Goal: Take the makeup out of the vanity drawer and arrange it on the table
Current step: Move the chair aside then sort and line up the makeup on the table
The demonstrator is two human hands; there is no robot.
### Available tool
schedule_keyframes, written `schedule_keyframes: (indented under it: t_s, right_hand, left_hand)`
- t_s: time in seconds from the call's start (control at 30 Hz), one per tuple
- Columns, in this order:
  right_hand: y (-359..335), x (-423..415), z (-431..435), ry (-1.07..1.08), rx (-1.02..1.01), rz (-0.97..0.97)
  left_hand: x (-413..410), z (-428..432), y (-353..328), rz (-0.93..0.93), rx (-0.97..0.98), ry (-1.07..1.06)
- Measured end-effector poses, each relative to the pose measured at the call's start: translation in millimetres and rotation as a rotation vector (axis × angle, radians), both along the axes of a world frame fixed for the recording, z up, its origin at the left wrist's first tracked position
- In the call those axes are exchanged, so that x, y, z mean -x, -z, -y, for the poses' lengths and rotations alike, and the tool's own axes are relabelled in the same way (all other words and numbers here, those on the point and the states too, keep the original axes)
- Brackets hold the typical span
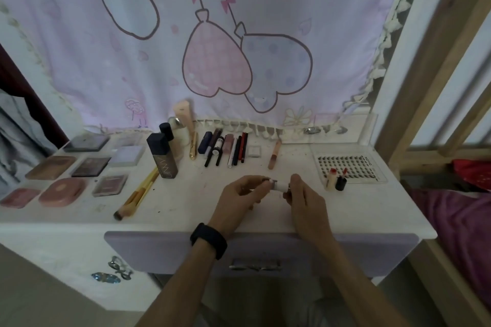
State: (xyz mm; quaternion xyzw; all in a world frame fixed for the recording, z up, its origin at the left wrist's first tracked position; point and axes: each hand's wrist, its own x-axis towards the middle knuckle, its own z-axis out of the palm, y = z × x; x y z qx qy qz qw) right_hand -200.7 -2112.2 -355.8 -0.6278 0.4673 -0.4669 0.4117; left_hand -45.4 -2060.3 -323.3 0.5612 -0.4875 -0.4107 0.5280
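Both my hands hold one small white lipstick tube [277, 184] just above the white vanity table [202, 202]. My left hand [239, 196] pinches its left end, and my right hand [303, 198] grips its right end. The lilac vanity drawer [164, 249] below the table edge is shut. Laid out on the table are several compacts and palettes [63, 191] at the left, a dark foundation bottle [163, 156], makeup brushes [135, 196], a row of pencils and tubes [225, 148], and two upright lipsticks [336, 180] at the right.
A clear lash tray [348, 164] lies at the back right of the table. A pink cartoon cloth [225, 34] hangs behind the table. A wooden bed frame [438, 61] and purple bedding [459, 233] stand close on the right.
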Motion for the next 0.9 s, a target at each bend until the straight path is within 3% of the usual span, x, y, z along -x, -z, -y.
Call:
schedule_keyframes:
  t_s: [0.13,0.3,0.47,0.9]
  right_hand:
    - [0.3,-1.1,0.7,-0.033,0.013,-0.075]
    - [1.2,-3.0,-3.9,-0.095,0.125,-0.268]
    - [-6.0,0.6,-1.2,-0.030,0.116,-0.104]
    - [-6.4,3.7,-2.9,-0.166,0.067,-0.178]
  left_hand:
    - [4.5,2.1,3.0,0.140,-0.025,-0.017]
    - [2.9,1.7,2.6,0.067,0.019,-0.022]
    - [-2.7,1.1,0.1,-0.080,0.013,-0.049]
    - [2.8,1.3,7.5,0.132,0.039,-0.069]
